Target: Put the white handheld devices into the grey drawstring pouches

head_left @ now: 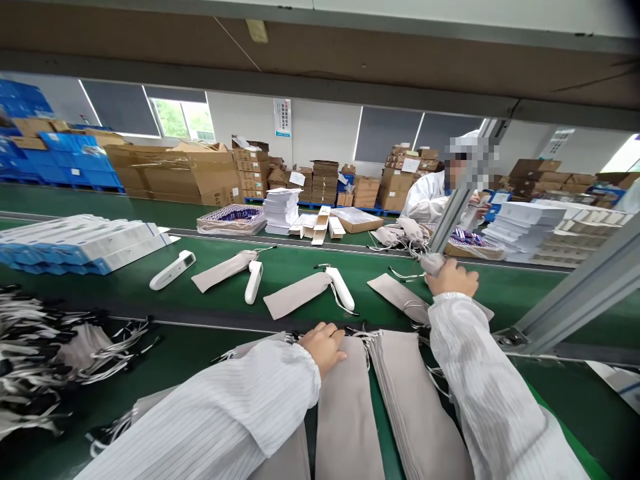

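Observation:
My left hand [325,348] lies on the drawstring end of a grey cloth pouch [347,413], its fingers lightly bent and apart from the thumb. Beside it lies a neat stack of grey pouches [417,407]. My right hand [454,279] reaches over the green belt [310,267], closed on a bunched grey drawstring pouch [433,264]. Just left of that hand, another grey pouch [397,297] lies on the belt. Further left, white handheld devices that look like thermometers [341,288] sit beside grey pouches [300,293].
White-and-blue boxes [90,243] are stacked on the belt at left. A heap of pouches with white cords [40,360] lies in front. A slanted metal post [465,180] rises near my right hand. Across the belt a co-worker [425,197] in white stands by paper stacks [283,210].

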`<state>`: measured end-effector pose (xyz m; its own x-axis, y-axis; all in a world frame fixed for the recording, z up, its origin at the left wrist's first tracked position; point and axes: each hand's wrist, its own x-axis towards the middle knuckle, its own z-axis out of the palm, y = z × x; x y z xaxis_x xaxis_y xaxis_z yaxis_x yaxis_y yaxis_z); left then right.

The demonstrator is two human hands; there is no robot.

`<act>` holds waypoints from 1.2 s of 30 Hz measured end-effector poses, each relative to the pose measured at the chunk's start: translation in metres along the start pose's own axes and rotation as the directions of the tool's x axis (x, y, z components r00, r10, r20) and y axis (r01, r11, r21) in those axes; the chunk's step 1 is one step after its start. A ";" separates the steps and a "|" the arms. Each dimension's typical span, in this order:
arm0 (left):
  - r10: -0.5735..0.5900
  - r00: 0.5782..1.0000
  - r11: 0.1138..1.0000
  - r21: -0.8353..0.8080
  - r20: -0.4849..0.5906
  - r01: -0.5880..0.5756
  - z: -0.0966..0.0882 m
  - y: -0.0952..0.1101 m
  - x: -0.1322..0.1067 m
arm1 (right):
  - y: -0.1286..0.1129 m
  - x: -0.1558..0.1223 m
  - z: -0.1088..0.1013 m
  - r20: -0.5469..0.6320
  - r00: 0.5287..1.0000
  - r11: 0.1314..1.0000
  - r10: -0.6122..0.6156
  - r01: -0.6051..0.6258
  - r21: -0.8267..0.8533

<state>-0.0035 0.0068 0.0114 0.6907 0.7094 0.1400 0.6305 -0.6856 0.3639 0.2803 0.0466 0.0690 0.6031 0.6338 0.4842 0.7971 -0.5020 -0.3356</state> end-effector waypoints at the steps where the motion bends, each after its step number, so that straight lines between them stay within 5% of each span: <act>1: -0.007 1.000 1.000 0.011 0.009 0.007 0.002 -0.002 0.000 | -0.001 -0.005 0.003 0.026 1.000 1.000 -0.002 0.002 -0.013; 4: -0.021 0.999 0.999 0.040 0.026 0.020 -0.001 -0.001 -0.003 | -0.028 -0.027 0.017 0.183 0.963 0.979 -0.200 0.192 0.061; 8: -0.041 0.999 0.996 0.074 0.014 0.040 -0.009 0.009 -0.007 | -0.074 -0.057 0.045 0.388 0.770 0.859 -0.507 0.409 0.310; 11: -0.084 0.996 0.993 0.083 -0.022 0.086 -0.010 0.013 -0.009 | -0.085 -0.067 0.068 0.471 0.733 0.865 -0.492 0.350 0.358; 18: -0.074 0.997 0.997 -0.027 -0.024 0.074 -0.013 0.001 -0.007 | -0.057 -0.041 0.085 0.551 0.766 0.854 -0.331 -0.005 0.520; 23: -0.129 0.990 0.981 -0.155 -0.059 0.118 -0.021 0.000 -0.007 | -0.038 -0.017 0.058 0.550 0.756 0.582 -0.356 -0.281 0.763; 28: -0.119 0.992 0.953 -0.287 -0.046 0.101 -0.027 0.001 -0.006 | -0.052 -0.015 -0.005 0.429 0.780 0.154 -0.455 -0.406 0.901; 32: -0.031 0.985 0.898 -0.437 -0.170 -0.047 -0.033 0.008 -0.008 | -0.078 -0.035 -0.044 0.378 0.773 0.037 -0.509 -0.420 0.907; 36: 0.051 0.956 0.867 -0.462 -0.290 -0.187 -0.038 0.014 -0.009 | -0.100 -0.061 -0.051 0.296 0.805 -0.040 -0.515 -0.367 0.929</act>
<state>-0.0141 -0.0032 0.0500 0.5897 0.6901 0.4195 0.2537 -0.6514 0.7150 0.1623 0.0282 0.1141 0.0842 0.9425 0.3233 -0.2248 0.3341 -0.9153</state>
